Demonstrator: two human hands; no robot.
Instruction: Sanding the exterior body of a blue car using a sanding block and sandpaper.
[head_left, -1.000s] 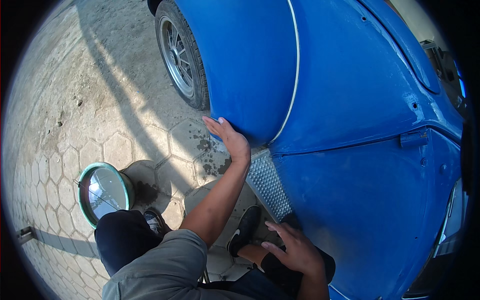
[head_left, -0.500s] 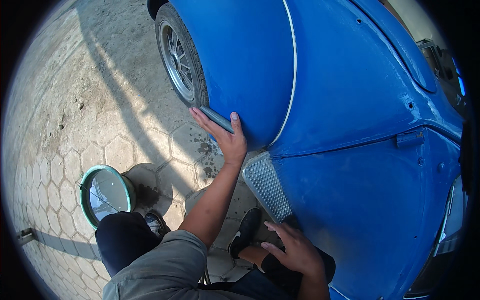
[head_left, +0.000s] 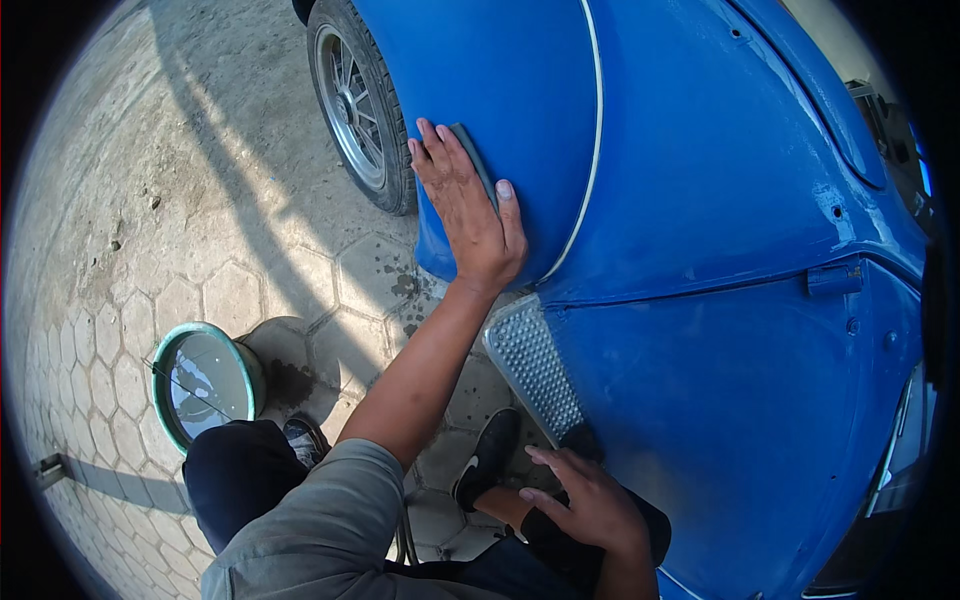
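My left hand [head_left: 468,215] presses a dark grey pad [head_left: 475,165] against the blue front fender [head_left: 500,90] of a car. Its fingers lie over the pad and the thumb sits along the other edge; the pad's face toward the paint is hidden. My right hand [head_left: 590,500] hangs near my knee with its fingers apart and nothing in it. Close above it is the ribbed silver running board [head_left: 535,365], beside the blue door [head_left: 700,390].
A green-rimmed bucket [head_left: 165,405] of cloudy water stands on the hexagonal pavers [head_left: 235,300] at left. The car's wheel [head_left: 350,105] is just beyond the fender. Bare, scraped patches [head_left: 835,205] show on the bodywork at right.
My left hand has moved up and slightly right along the fender with the pad, from near its lower edge. My right hand has stayed put.
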